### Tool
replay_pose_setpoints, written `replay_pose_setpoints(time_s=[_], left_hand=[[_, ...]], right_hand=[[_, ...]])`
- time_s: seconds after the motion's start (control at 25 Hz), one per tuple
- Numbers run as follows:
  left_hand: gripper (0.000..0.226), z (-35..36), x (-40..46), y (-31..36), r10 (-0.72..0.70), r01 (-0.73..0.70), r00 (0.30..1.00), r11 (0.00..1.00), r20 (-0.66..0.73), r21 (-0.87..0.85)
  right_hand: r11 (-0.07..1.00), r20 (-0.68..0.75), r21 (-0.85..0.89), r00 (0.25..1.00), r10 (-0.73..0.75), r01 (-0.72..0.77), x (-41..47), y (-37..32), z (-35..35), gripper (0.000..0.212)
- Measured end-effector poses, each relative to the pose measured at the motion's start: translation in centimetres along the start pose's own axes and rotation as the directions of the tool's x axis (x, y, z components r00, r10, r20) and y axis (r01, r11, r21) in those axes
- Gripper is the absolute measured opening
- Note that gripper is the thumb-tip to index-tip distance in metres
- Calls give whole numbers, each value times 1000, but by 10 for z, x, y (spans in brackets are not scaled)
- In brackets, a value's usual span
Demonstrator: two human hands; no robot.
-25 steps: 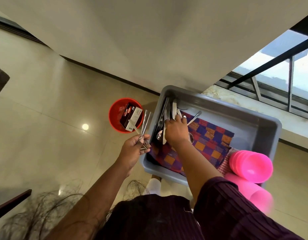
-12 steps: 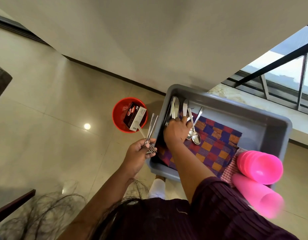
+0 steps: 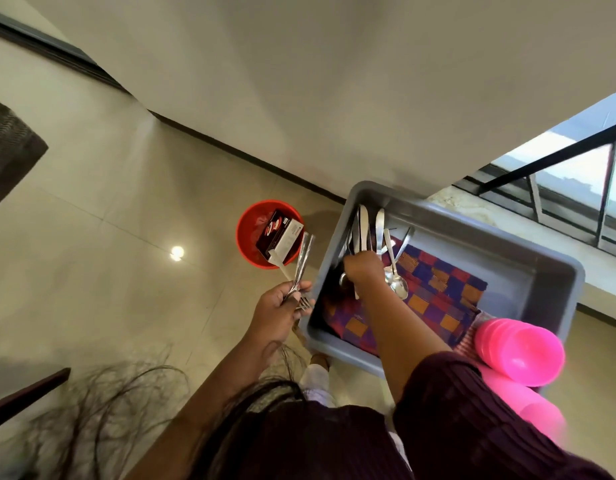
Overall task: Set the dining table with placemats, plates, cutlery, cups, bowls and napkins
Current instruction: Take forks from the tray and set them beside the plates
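A red bucket [image 3: 269,233] is seen on the floor, left of the grey tub [image 3: 528,282]. A box [image 3: 280,237] is stuck inside the bucket.

The left hand [image 3: 277,315] is held out just left of the tub, near its left wall. The arm is stretched forward from below. The fingers are curled tight round forks [image 3: 301,268]. The fork handles are pointed up toward the bucket, and the prongs are poked out by the thumb.

The right hand [image 3: 363,270] is put down inside the tub, at its left end. The arm is reached in over the near wall, and a dark sleeve [image 3: 472,420] is worn on it. The fingers are bent down among the cutlery there. It cannot be told if anything is gripped by them. Knives [image 3: 363,230] are laid just past the fingers, by the far left corner of the tub. Two spoons [image 3: 396,285] are laid just right of the hand, with their bowls near the wrist.

A checked cloth [image 3: 434,299] is spread on the floor of the tub, under the cutlery. Pink cups [image 3: 517,351] are stacked on their sides at the near right corner of the tub.
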State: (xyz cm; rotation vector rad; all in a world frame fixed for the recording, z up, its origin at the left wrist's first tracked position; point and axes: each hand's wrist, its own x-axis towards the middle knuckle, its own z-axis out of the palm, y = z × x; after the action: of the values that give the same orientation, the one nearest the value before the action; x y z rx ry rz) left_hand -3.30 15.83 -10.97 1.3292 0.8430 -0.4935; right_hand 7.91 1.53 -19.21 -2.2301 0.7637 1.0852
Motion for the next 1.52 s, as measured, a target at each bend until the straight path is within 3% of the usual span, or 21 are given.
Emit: replay_pose_setpoints(time_s=[0.08, 0.16, 0.24, 0.32, 0.4, 0.48, 0.56, 0.72, 0.96, 1.08, 1.16, 1.2, 1.28, 1.36, 1.4, 1.44, 1.52], left_hand=[[26, 0, -9, 3, 4, -4, 1000, 1000, -10, 5], [27, 0, -21, 5, 12, -12, 1000, 1000, -23, -8], [28, -2, -37, 10, 22, -24, 998, 999, -57, -32], [28, -5, -58, 16, 49, -55, 994, 996, -94, -65], [26, -9, -79, 22, 95, -109, 987, 988, -126, -106], [26, -11, -101, 27, 135, -165, 972, 975, -191, -152], [23, -11, -128, 29, 177, -237, 944, 951, -278, -198], [24, 7, -187, 13, 180, -345, 870, 888, -460, -303], [28, 60, -265, -67, 56, -430, 795, 754, -604, -497], [23, 81, -307, -121, -21, -500, 706, 692, -708, -520], [20, 94, -337, -154, -69, -543, 654, 651, -753, -531], [19, 100, -356, -171, -89, -570, 628, 623, -773, -535], [19, 113, -395, -201, -131, -593, 594, 595, -794, -542], [23, 126, -429, -231, -180, -547, 611, 608, -771, -576], [25, 132, -440, -246, -205, -502, 607, 651, -768, -570], [26, 137, -449, -261, -228, -450, 586, 707, -778, -546], [19, 147, -468, -289, -235, -348, 532, 815, -813, -464]], right_hand=[[955, 5, 283, 995, 96, -94, -21, 11, -2, 19], [795, 56, 581, 983, 175, -174, -52, 17, -3, 17], [688, 59, 704, 980, 190, -176, -85, 20, -4, 12], [693, 59, 713, 994, 94, -108, -118, 16, -8, 11], [714, 123, 700, 985, -122, 1, -150, 6, -12, 10], [761, 228, 637, 915, -334, 119, -182, -3, -14, 8], [803, 338, 557, 826, -452, 211, -210, -4, -17, 10], [837, 516, 370, 660, -546, 402, -249, 16, -29, 6], [630, 679, 146, 386, -624, 762, -295, 87, -46, 20], [426, 779, 44, 236, -581, 903, -315, 129, -33, 25], [199, 805, -15, 130, -579, 980, -328, 156, -16, 37], [51, 811, -21, 47, -583, 998, -338, 171, -7, 51], [-350, 824, 29, -220, -522, 936, -360, 198, 13, 83], [-727, 860, 167, -459, -222, 665, -392, 220, 31, 94], [-832, 869, 258, -495, -23, 492, -405, 230, 39, 92], [-883, 864, 342, -476, 162, 320, -418, 240, 48, 86], [-892, 836, 451, -361, 412, 27, -436, 267, 69, 63]])
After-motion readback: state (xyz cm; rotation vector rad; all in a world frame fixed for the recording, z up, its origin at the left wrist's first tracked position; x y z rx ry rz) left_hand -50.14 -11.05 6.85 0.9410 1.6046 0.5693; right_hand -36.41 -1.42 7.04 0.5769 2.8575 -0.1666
